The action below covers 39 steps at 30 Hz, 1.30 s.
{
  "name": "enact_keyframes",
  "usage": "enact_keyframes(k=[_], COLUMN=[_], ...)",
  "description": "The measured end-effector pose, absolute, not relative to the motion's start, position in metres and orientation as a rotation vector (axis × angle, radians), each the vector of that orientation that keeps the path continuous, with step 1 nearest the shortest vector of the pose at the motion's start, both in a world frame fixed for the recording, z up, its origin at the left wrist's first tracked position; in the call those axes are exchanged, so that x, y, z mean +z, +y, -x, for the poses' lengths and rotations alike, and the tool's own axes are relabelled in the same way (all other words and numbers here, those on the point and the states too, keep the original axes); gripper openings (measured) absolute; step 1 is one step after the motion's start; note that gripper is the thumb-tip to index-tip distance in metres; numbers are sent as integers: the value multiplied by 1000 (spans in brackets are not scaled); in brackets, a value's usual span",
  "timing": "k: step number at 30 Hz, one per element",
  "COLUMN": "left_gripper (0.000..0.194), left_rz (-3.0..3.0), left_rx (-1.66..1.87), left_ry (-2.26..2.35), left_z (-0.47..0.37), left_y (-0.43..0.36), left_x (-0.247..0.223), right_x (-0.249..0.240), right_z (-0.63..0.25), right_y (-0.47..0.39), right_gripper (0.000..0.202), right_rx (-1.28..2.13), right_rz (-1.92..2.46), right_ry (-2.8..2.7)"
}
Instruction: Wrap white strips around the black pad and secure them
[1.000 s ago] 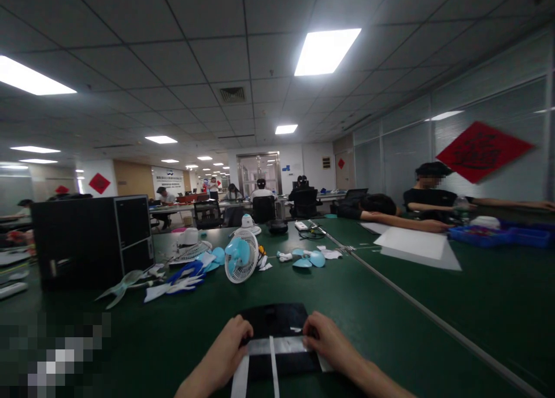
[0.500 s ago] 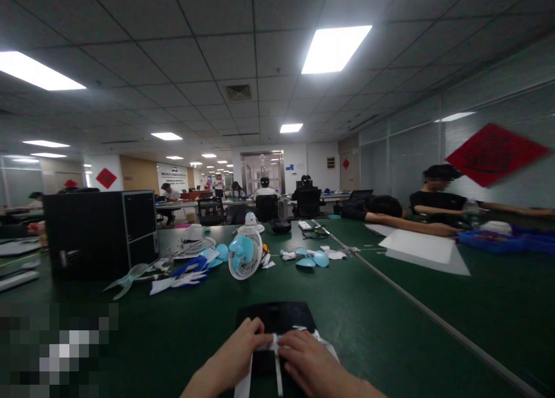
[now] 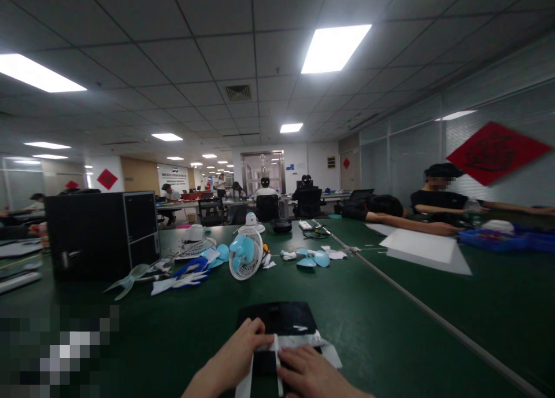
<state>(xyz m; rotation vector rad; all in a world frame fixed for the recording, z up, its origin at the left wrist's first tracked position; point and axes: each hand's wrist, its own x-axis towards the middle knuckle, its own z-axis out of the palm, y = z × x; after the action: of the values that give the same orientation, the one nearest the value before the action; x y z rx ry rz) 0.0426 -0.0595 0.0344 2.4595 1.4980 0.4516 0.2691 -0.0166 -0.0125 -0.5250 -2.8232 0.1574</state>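
A black flat panel (image 3: 277, 318) lies on the green table in front of me, with white paper-like strips (image 3: 328, 350) across it. My left hand (image 3: 234, 354) is on its left side, fingers curled and tips pressed together at the junction of the strips. Flat over the right side rests my right hand (image 3: 314, 373), its fingers stretched out and touching the narrow upright strip (image 3: 280, 382). The panel's near part is hidden under both hands, and its exact kind cannot be made out.
Beyond the panel are a small white fan with blue blades (image 3: 245, 253), loose blue fan blades (image 3: 313, 258) and blue-white gloves (image 3: 184, 277). A black computer case (image 3: 99, 233) stands left. At right are white sheets (image 3: 420, 246), a blue tray (image 3: 485, 240) and a co-worker's arm (image 3: 416, 223).
My right hand has slid down toward me along the upright strip, uncovering more of the white strip across the panel. My left hand stays in place.
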Motion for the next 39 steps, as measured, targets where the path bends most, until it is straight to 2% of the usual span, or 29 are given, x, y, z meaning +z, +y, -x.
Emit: enact_keyframes(k=[5, 11, 14, 19, 25, 31, 39], left_gripper=[40, 59, 56, 52, 51, 30, 33], left_rz=[-2453, -2496, -2530, -2512, -2448, -2300, -2214], left_rx=[461, 402, 354, 372, 351, 424, 509], left_ry=[1486, 1512, 1516, 1517, 1564, 1620, 1577], left_z=[-43, -41, -40, -43, -44, -36, -12], left_y=[-61, -58, -57, -57, -66, -76, -60], left_x=[35, 30, 30, 33, 45, 59, 40], right_x=[-18, -25, -17, 11, 33, 32, 27], right_z=[-269, -268, -269, -268, -277, -308, -316], right_y=[-13, -8, -10, -20, -21, 9, 21], right_gripper=[45, 46, 44, 56, 32, 33, 18], right_rx=[144, 113, 166, 289, 497, 410, 425], right_rz=[498, 474, 498, 687, 736, 1046, 1037], right_ry=[-2810, -2805, -2804, -2744, -2612, -2504, -2499])
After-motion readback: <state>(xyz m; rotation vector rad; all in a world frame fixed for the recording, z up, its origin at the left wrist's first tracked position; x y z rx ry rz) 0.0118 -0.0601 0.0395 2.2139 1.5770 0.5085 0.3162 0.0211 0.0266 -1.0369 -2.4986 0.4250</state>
